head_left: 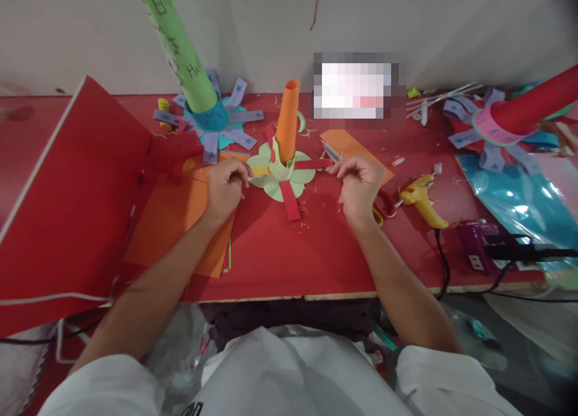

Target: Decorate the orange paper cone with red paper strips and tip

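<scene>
A pale green paper flower [271, 187] lies mid-table, with an orange paper tube [288, 124] standing upright in the green collar at its centre. Paper strips radiate from the collar: a red strip [290, 200] toward me, another red one [311, 164] to the right, a yellow-orange one [261, 170] to the left. My left hand [227, 186] has its fingers closed at the outer end of the yellow-orange strip. On the other side, my right hand [360, 184] pinches the tip of the right red strip.
Orange sheets [169, 214] lie at left beside a standing red board [85, 193]. A green tube [189, 61] rises from a blue base behind. To the right are scissors [387, 204], a yellow glue gun [422, 199], a purple power box [481, 241] with cables, and a red tube [533, 106].
</scene>
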{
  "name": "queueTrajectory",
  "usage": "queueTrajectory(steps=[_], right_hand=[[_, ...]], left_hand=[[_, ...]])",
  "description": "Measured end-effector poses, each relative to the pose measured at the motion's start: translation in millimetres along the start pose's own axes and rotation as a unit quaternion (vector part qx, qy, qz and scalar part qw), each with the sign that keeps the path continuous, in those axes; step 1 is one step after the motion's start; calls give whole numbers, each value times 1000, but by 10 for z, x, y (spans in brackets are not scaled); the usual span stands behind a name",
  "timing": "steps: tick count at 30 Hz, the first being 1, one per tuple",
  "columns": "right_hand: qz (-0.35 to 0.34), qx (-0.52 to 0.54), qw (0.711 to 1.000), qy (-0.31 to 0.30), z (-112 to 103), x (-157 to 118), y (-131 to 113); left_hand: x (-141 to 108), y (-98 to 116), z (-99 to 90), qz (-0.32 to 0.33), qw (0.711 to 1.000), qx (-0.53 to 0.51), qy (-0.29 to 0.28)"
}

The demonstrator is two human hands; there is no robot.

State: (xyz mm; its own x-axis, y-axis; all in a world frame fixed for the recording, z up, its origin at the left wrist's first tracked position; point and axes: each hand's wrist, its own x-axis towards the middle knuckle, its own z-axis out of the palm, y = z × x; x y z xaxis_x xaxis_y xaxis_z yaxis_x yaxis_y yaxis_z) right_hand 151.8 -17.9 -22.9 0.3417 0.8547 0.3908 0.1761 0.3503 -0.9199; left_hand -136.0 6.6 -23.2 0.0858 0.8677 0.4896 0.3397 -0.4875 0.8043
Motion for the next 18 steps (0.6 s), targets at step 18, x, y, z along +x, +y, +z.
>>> queueTrajectory(steps=[18], right_hand=[[66,45,991,-112,107,-56,-108]], left_hand=[[50,-231,50,-75,996,-23,30]])
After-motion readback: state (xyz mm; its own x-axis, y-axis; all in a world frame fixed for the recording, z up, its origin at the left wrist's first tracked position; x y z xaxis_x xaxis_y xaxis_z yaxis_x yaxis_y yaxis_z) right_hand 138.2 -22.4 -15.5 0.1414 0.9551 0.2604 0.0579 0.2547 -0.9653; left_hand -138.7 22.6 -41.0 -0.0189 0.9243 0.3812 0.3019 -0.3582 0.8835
